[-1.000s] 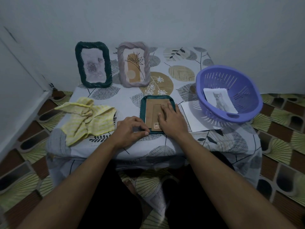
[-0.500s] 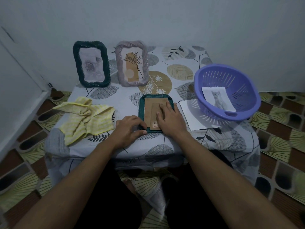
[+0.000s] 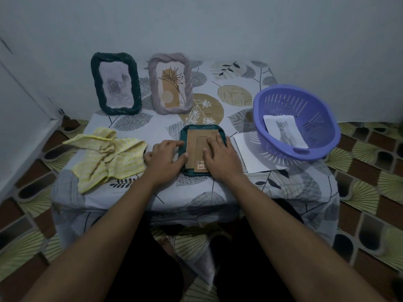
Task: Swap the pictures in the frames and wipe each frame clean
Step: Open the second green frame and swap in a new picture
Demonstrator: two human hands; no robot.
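A green frame (image 3: 220,132) lies face down at the table's front centre, its brown backing board (image 3: 196,141) facing up. My right hand (image 3: 220,156) lies flat on the board's right half, fingers straight. My left hand (image 3: 165,158) rests against the frame's left rim, with the thumb tip at the board's left edge. Two frames stand at the back against the wall: a dark green frame (image 3: 115,83) with a pale flower picture and a lilac frame (image 3: 170,83) with a plant drawing. A crumpled yellow cloth (image 3: 104,158) lies to the left.
A purple plastic basket (image 3: 305,101) sits at the right and holds a cat picture (image 3: 285,131). A white sheet (image 3: 250,155) lies partly under the basket. The small table (image 3: 235,75) has a leaf-print cover; patterned floor tiles surround it and a wall stands behind.
My left hand has slid from the frame's near left corner up along its left rim. My right hand stays on the backing board.
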